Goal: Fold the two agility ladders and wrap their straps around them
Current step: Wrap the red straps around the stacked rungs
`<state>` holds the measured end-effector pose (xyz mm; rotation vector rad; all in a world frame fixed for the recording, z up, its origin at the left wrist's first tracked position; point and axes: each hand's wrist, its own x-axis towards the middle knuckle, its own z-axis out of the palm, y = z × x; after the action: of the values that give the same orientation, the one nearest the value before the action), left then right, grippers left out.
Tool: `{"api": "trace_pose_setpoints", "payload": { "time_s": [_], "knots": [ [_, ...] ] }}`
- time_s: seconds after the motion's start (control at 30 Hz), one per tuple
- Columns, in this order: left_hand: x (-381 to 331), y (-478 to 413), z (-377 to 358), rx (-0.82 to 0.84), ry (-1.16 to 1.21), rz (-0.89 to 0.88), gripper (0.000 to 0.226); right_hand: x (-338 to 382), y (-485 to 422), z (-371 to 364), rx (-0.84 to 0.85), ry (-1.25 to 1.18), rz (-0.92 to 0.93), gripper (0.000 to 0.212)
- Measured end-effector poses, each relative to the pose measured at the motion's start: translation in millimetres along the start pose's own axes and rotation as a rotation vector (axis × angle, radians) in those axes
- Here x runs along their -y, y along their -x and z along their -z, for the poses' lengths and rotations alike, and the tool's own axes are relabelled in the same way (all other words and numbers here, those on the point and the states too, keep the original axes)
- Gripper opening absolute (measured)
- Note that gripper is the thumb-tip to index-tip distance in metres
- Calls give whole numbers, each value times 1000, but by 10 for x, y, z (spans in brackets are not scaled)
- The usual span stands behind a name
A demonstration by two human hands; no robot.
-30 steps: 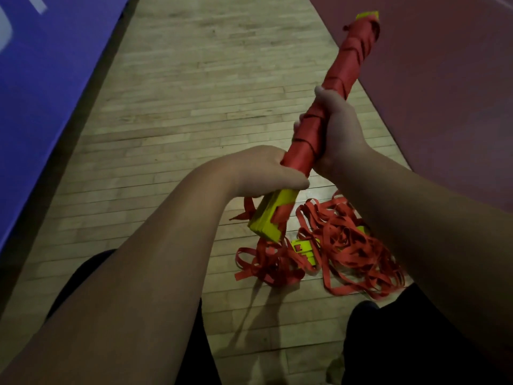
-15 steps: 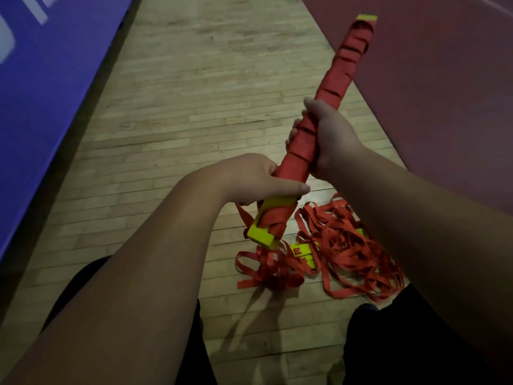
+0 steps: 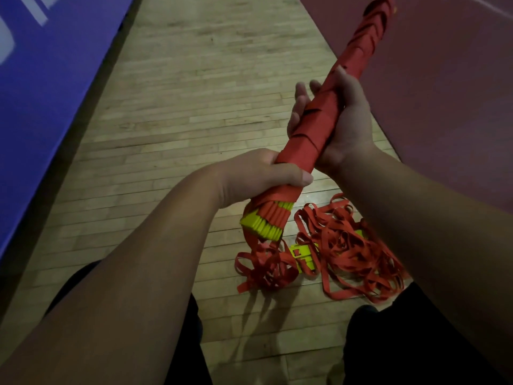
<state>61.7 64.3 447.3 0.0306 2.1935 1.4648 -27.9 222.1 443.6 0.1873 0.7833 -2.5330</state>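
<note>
Agility ladder bundle (image 3: 315, 129) sits in both your hands above the wooden floor (image 3: 194, 107). It slants from 7 o'clock up to 1 o'clock, with its top end reaching over the maroon mat (image 3: 444, 107). Your left hand (image 3: 261, 173) is curled round the low part, thumb laid across the red strap just above the yellow rung ends (image 3: 259, 222). Your right hand (image 3: 347, 126) clasps the middle from the 3 o'clock side, and its fingertips show past the 9 o'clock edge.

Treat the bundle as light but stiff. The flat plastic rungs packed side by side should give a firm core, while the woven strap over them is soft and likely to slide or loosen if you slacken. The rungs fan a little at the low end, so they may slip endwise against each other. Grip across the whole stack, never a single rung. Your present holds look right, and you should put tension on the strap tail (image 3: 265, 269) that drops away at 6 o'clock.

The second ladder (image 3: 301, 252) lies on the floor at 5 o'clock of the bundle's low end, its yellow rungs half buried in loose straps (image 3: 352, 245). That heap looks limp and tangle-prone, so take it by the rungs, not the webbing. The blue mat (image 3: 41, 93) borders the floor at 9 o'clock.
</note>
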Motion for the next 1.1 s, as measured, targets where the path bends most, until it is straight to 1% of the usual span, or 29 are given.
{"api": "trace_pose_setpoints", "payload": {
  "time_s": [0.07, 0.13, 0.17, 0.23, 0.3, 0.37, 0.43, 0.53, 0.63, 0.7, 0.77, 0.83, 0.9, 0.97, 1.03, 1.1],
  "knots": [
    [-18, 16, -32, 23, 78, -31, 41, 16, -3, -1, 35, -3, -16, 35],
    [-16, 17, -35, 33, 76, -18, 43, 5, -21, -17, 2, 35, -34, 31],
    [-7, 5, -28, 39, 24, 5, 47, -10, -29, -26, -37, 72, -43, 29],
    [28, -33, -21, 42, -191, 80, 59, -54, -37, -20, -152, 195, -56, 29],
    [86, -84, -61, 24, -485, 172, 63, -117, -36, 15, -291, 422, -17, 33],
    [174, -143, -133, -12, -719, 227, 67, -200, -50, 53, -402, 651, 81, 37],
    [228, -184, -191, -41, -789, 245, 69, -258, -64, 74, -468, 751, 161, 33],
    [206, -187, -175, -53, -706, 220, 53, -237, -79, 72, -490, 742, 180, 34],
    [125, -138, -102, -46, -607, 169, 41, -184, -59, 65, -419, 656, 154, 40],
    [109, -114, -55, -22, -524, 149, 39, -158, -31, 47, -333, 552, 127, 43],
    [87, -74, -23, 12, -412, 137, 41, -121, -7, 5, -214, 393, 66, 38],
    [77, -37, -13, 67, -242, 101, 42, -70, 3, -25, -76, 224, -1, 32],
    [54, -6, -18, 123, -90, 41, 36, -19, -3, -11, 53, 93, -69, 32],
    [26, 22, -33, 152, 1, -7, 30, 14, -13, 15, 150, 37, -134, 36],
    [0, 39, -50, 147, 22, -24, 31, 26, -21, 16, 183, 30, -174, 34],
    [5, 17, -34, 115, -57, 14, 46, 28, -21, -9, 146, 68, -173, 26]
  ]
}}
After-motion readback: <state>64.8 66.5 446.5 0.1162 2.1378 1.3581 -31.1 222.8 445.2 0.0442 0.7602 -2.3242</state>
